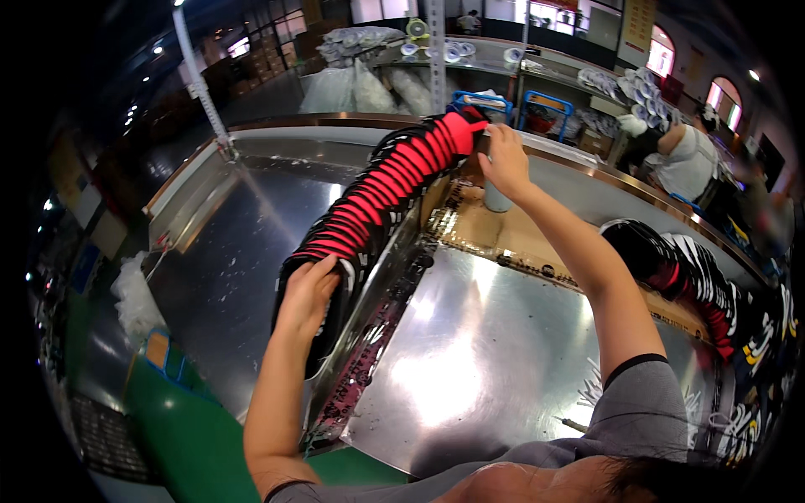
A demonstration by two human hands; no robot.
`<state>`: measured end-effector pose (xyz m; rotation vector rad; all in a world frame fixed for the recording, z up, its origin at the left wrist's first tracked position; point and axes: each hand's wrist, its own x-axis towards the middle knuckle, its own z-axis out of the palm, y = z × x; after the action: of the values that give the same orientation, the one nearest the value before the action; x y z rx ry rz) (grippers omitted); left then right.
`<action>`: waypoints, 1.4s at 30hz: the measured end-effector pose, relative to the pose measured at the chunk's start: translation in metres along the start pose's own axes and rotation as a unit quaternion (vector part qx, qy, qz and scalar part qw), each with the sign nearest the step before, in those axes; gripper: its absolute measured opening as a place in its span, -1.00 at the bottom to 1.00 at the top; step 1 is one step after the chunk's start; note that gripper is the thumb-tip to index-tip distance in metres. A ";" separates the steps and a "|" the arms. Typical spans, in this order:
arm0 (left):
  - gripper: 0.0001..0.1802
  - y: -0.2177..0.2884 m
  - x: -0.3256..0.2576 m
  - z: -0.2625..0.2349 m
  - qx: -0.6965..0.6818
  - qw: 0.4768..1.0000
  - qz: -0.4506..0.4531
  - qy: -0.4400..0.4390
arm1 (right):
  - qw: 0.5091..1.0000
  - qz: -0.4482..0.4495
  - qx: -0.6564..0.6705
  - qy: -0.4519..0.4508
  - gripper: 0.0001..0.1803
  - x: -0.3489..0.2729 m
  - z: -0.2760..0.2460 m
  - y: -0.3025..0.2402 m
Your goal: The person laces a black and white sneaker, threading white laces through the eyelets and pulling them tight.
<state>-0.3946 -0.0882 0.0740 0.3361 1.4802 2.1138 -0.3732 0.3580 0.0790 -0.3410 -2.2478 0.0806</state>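
A long row of black and red shoe uppers (369, 197), nested one into another, lies slantwise along the low metal divider of the worktable. At its near end, my left hand (310, 293) has its fingers closed over the edge of the nearest black upper. My right hand (505, 159) is at the far end, fingers bent against the last red and black piece; its grip is partly hidden. Below that hand stands a grey cylinder (496, 199) on brown cardboard (524, 243).
Another pile of black, white and red uppers (692, 272) lies at the right. White thin strips (590, 387) and a small pointed tool (573, 425) are on the metal tabletop (470, 335) near me. Beyond the raised table edge, a person in white (688, 163) works at the right.
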 end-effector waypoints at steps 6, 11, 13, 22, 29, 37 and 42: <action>-0.20 -0.010 -0.090 0.054 0.315 0.915 0.238 0.086 | 0.926 0.313 0.165 -0.128 0.11 -0.070 0.053 0.070; -0.43 -0.038 -0.135 0.068 0.426 0.849 0.313 -0.007 | 0.885 0.380 0.264 -0.049 0.11 -0.063 0.107 0.072; -0.51 -0.055 -0.133 0.072 0.437 0.855 0.277 -0.037 | 0.916 0.345 0.204 -0.029 0.05 -0.063 0.126 0.081; -0.55 -0.137 -0.106 0.134 0.441 0.854 0.143 -0.236 | 0.947 0.202 0.162 -0.190 0.16 -0.118 0.070 0.047; -0.57 -0.183 -0.099 0.191 0.312 0.889 -0.008 -0.336 | 0.990 0.070 -0.065 0.102 -0.56 -0.272 -0.262 0.200; -0.27 -0.270 -0.018 0.401 0.306 0.861 -0.019 -0.406 | 0.762 0.441 -0.473 0.039 0.10 -0.436 -0.498 0.409; -0.04 -0.309 0.030 0.533 0.259 0.909 -0.022 -0.325 | 0.757 0.573 -0.290 -0.118 -0.08 -0.412 -0.516 0.452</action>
<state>-0.0728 0.4298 -0.0191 1.0711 1.5585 1.3219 0.3692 0.6517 0.0277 -2.1070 -1.8912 0.0591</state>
